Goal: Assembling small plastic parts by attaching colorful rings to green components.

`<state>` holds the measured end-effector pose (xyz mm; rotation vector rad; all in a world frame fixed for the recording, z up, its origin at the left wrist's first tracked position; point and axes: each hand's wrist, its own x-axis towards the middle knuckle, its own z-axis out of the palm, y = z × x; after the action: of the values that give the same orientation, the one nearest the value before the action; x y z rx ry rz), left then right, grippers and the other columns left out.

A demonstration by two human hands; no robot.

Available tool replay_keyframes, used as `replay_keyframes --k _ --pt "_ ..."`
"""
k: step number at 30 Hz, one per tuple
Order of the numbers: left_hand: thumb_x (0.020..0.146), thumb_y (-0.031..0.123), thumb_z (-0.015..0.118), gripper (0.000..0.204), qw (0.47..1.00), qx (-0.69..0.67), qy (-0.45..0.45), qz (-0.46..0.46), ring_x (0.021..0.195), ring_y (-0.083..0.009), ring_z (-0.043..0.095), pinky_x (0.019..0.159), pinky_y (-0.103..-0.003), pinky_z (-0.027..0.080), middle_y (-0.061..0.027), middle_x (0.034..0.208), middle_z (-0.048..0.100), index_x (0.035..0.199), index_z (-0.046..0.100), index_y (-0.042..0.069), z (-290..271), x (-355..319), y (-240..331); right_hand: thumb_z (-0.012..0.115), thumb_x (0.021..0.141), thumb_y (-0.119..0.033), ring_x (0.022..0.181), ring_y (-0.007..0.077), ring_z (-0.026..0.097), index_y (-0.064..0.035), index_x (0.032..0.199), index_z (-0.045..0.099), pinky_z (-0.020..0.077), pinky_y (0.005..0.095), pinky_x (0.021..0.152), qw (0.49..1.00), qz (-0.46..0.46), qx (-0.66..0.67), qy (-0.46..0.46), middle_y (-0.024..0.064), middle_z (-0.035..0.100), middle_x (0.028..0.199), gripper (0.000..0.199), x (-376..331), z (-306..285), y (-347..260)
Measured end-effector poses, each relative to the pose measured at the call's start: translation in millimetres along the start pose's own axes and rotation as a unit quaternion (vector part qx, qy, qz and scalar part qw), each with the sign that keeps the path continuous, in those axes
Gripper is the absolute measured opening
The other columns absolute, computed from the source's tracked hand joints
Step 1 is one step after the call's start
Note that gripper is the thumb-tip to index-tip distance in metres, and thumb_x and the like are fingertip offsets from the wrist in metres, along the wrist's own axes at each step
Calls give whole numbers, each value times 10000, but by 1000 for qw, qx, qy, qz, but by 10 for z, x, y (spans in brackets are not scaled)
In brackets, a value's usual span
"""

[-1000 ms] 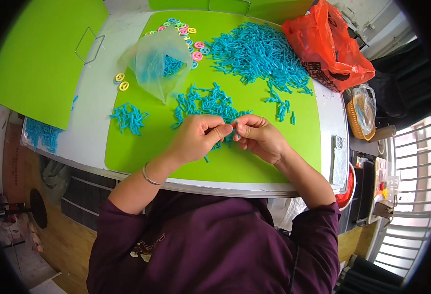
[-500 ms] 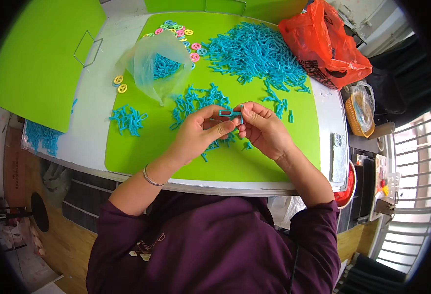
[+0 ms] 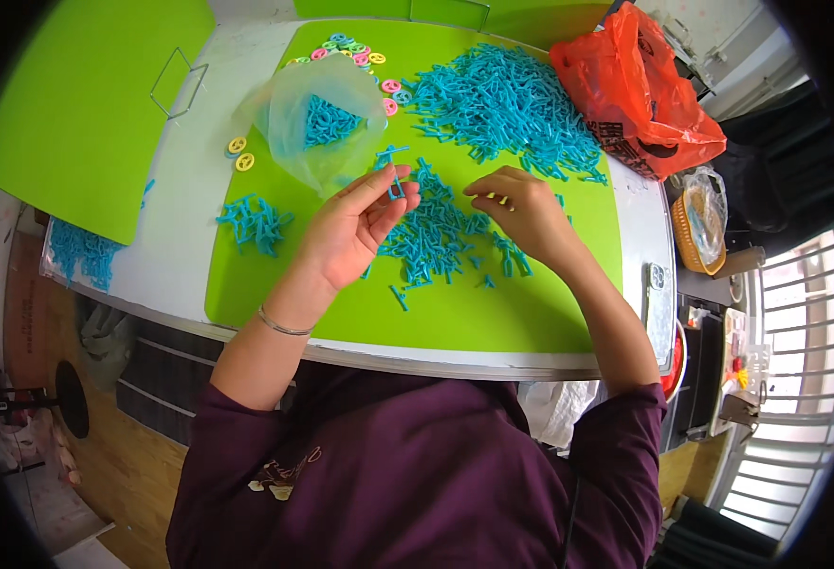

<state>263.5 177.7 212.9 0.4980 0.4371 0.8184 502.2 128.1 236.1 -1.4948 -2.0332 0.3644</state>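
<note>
My left hand is raised over the left edge of the middle heap, thumb and fingers closed on a small blue plastic piece. That piece has a long loop and a crossbar at its top. To the right of the heap, my right hand hovers palm down with its fingers bent and slightly apart; nothing shows in them. Between and below the hands lies the heap of similar blue pieces. A few more blue pieces lie just below my right hand.
A translucent bag of blue pieces stands on the green mat. Behind it are coloured rings. A large blue pile spreads at the back, beside a red bag. A smaller blue cluster lies left; a phone lies right.
My hands have moved apart from the middle. The left hand has carried the blue piece left and up; the right has let go and shifted slightly right, over the mat.
</note>
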Motion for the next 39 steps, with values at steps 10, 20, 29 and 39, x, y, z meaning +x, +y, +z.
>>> replay_keyframes --k 10,20,29,39 --pt "897 147 561 255 1000 6 6 -27 878 -196 637 735 -215 554 -138 959 628 1078 568 -33 39 1 -44 681 766 -130 670 167 589 -29 924 657 471 276 620 995 60 26 -74 88 631 803 189 278 165 105" --pt "883 163 590 217 995 72 19 -72 871 -159 628 732 -234 533 -52 951 644 1074 610 64 67 -9 -213 655 830 -119 646 80 569 8 954 637 479 223 606 909 190 356 -100 32 621 739 179 -169 -16 -165" --pt "881 132 588 215 993 96 -28 -56 908 -162 622 819 -288 533 -61 1003 633 1069 604 29 121 -31 -342 577 873 -60 746 159 644 9 976 595 546 268 694 802 217 555 -27 102 652 866 125 -234 61 -353" --pt "887 121 576 199 992 115 -49 -28 880 -158 630 819 -294 536 -69 978 639 1042 612 2 138 -56 -357 555 891 -78 749 170 641 34 991 578 541 270 701 775 235 584 -46 119 649 878 151 -242 117 -381"
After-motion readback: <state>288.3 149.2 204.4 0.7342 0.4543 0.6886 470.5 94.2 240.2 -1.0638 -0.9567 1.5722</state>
